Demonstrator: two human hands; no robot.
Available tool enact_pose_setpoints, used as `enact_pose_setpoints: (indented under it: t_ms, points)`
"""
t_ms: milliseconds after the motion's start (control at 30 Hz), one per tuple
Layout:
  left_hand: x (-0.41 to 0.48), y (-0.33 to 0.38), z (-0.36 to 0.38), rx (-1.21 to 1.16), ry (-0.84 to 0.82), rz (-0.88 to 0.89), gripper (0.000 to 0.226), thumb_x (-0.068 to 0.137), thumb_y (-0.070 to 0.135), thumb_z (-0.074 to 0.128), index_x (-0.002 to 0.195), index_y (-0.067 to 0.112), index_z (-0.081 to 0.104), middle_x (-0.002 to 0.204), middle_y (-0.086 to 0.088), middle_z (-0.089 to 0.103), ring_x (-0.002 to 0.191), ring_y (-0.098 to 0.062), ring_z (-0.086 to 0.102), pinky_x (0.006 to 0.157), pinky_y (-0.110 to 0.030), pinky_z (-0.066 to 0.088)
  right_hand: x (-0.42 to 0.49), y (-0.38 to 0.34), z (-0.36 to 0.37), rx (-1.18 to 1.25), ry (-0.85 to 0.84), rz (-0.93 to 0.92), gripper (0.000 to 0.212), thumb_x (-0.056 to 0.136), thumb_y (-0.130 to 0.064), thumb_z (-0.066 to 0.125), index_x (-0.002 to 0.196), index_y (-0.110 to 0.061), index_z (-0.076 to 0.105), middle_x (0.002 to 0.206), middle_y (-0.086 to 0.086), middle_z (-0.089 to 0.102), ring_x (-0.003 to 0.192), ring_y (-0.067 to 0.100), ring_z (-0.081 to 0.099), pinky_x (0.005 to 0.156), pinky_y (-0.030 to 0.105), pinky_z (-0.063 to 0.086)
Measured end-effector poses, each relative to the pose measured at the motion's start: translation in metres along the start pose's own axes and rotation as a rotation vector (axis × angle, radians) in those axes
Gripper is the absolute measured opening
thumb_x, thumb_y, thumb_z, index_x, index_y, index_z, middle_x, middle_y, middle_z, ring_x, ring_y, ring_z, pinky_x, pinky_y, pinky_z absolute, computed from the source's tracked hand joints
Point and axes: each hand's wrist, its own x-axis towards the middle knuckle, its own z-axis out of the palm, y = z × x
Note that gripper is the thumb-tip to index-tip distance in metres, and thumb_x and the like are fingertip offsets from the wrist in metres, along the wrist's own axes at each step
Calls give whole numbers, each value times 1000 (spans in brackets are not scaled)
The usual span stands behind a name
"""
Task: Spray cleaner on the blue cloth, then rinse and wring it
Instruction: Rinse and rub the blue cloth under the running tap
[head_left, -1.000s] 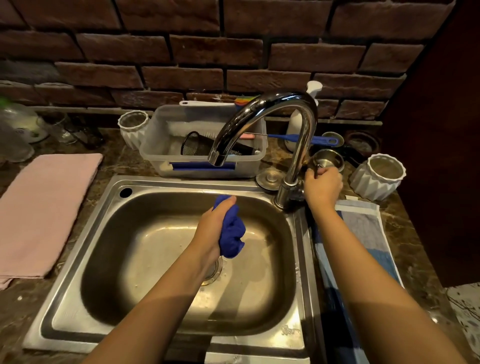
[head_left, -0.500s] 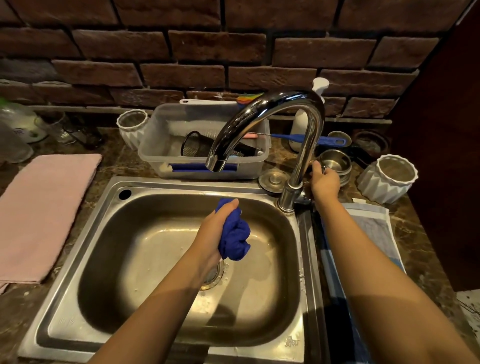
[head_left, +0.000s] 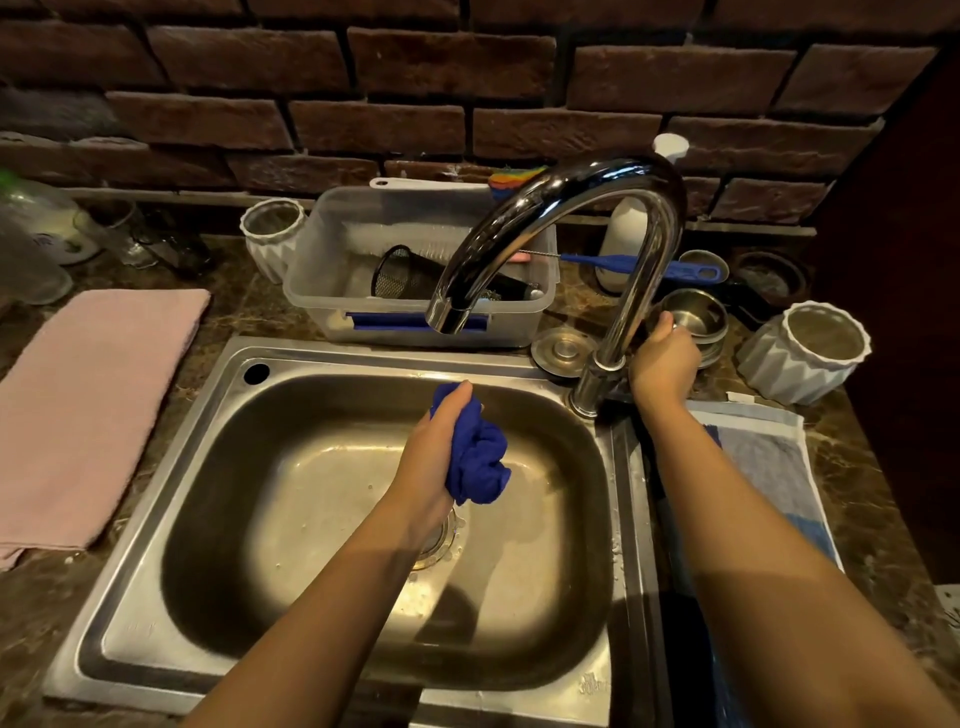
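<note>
My left hand (head_left: 434, 457) holds the bunched blue cloth (head_left: 478, 460) over the steel sink (head_left: 332, 670), just below and in front of the spout of the chrome tap (head_left: 561, 208). No water runs from the spout. My right hand (head_left: 662, 361) is closed around the tap's handle at the right of the tap base; the handle itself is mostly hidden by the fingers. A white bottle (head_left: 631, 223) stands behind the tap by the brick wall.
A clear plastic tub (head_left: 332, 270) with a mesh cup sits behind the sink. Small steel bowls (head_left: 698, 317) and a white ribbed pot (head_left: 810, 353) stand at the right. A pink towel (head_left: 88, 405) lies left, a blue-grey towel (head_left: 769, 467) right.
My right hand has stayed on the tap handle, shifting slightly. My left hand keeps the cloth under the spout. The view has drifted a little.
</note>
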Motion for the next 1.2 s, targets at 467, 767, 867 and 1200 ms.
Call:
enact_pose_setpoints:
  t_ms: [467, 767, 867, 1200]
  points:
    - [0, 0, -3, 36, 49, 10, 22, 87, 41, 58, 88, 20, 51, 60, 3, 40, 42, -9, 40, 40, -20, 36, 0, -2, 2, -8, 38, 53, 48, 102, -32, 25, 111, 3, 56, 110, 22, 62, 102, 35, 58, 74, 31, 36]
    - [-1, 0, -4, 6, 44, 16, 23, 86, 41, 58, 82, 20, 50, 57, 4, 39, 40, -9, 38, 39, -20, 36, -1, -3, 1, -6, 51, 66, 48, 102, -32, 25, 110, 4, 56, 110, 22, 62, 102, 34, 58, 74, 31, 36]
    - [-2, 1, -4, -5, 38, 13, 23, 87, 41, 58, 83, 19, 50, 55, 5, 40, 39, -9, 39, 39, -20, 38, 0, -1, 3, -6, 63, 70, 50, 102, -33, 24, 110, 4, 57, 110, 23, 62, 101, 35, 58, 74, 31, 36]
    - [-2, 3, -10, -8, 44, 4, 22, 88, 40, 57, 85, 19, 51, 54, 5, 42, 39, -8, 40, 39, -19, 36, -2, -2, 3, -8, 85, 78, 49, 102, -32, 24, 112, 4, 56, 113, 24, 61, 105, 36, 58, 75, 31, 36]
